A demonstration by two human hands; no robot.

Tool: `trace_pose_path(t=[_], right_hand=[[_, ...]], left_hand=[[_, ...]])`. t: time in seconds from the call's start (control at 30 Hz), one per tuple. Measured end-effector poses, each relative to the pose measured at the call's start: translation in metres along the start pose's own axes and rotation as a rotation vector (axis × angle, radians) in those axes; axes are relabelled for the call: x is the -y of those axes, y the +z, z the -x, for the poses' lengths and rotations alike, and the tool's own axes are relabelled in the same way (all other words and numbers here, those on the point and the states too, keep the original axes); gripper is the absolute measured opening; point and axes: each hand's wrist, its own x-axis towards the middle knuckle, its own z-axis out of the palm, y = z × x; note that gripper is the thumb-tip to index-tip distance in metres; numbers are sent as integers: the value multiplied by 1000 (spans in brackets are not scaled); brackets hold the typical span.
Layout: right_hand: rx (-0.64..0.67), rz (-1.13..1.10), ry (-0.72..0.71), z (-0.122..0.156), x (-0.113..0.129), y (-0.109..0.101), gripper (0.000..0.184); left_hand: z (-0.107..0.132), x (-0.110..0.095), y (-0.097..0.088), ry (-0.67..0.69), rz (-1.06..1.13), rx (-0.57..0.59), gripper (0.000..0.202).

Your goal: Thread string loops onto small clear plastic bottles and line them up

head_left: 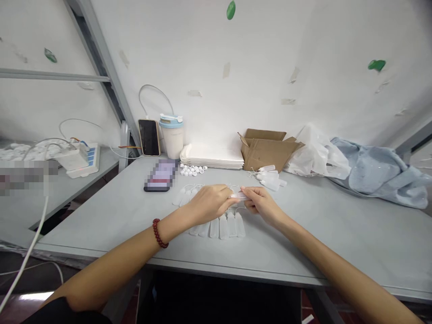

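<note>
My left hand (209, 203) and my right hand (261, 204) meet over the middle of the grey table (101, 216). Both pinch a small translucent plastic bottle (239, 196) held between them. A dark red bead bracelet (159, 233) is on my left wrist. Below the hands lies a row of several small translucent bottles (222, 227). More of them lie at the left by my left hand (184, 195), with thin white strings. A heap of small bottles (270, 177) sits behind my right hand.
Small white caps (193, 169) lie beside a phone (161, 175) lying flat. Behind are a standing phone (149, 137), a white cup with blue lid (172, 135), a white stack (212, 157), a cardboard box (266, 148), a plastic bag (317, 155) and blue cloth (378, 173). A power strip (81, 159) sits left.
</note>
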Motion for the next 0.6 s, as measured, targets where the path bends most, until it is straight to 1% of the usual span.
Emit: trace_pose_path(t=[0.07,0.13,0.23,0.37,0.47,0.6], right_hand=[[-24,-36,-4,0,0,-1,49],[-48,-49,-19,-1,0,-1,48],[-63,-38,-46,-1,0,-1,48],[-45,-30,-65,0,1,0,49],[-18,-42,-58,1,2,0,49],[25,-55,-23,0,1,-3,46]], left_hand=[[-1,-2,-3,-116,144,29,41],[-2,-3,-6,-198,247,58,43],[-3,-7,-9,-249,345,80,40],[-4,-11,-11,-300,441,70,36],[-3,-12,-11,-288,440,49,33],[-1,-8,-5,-168,307,13,24]])
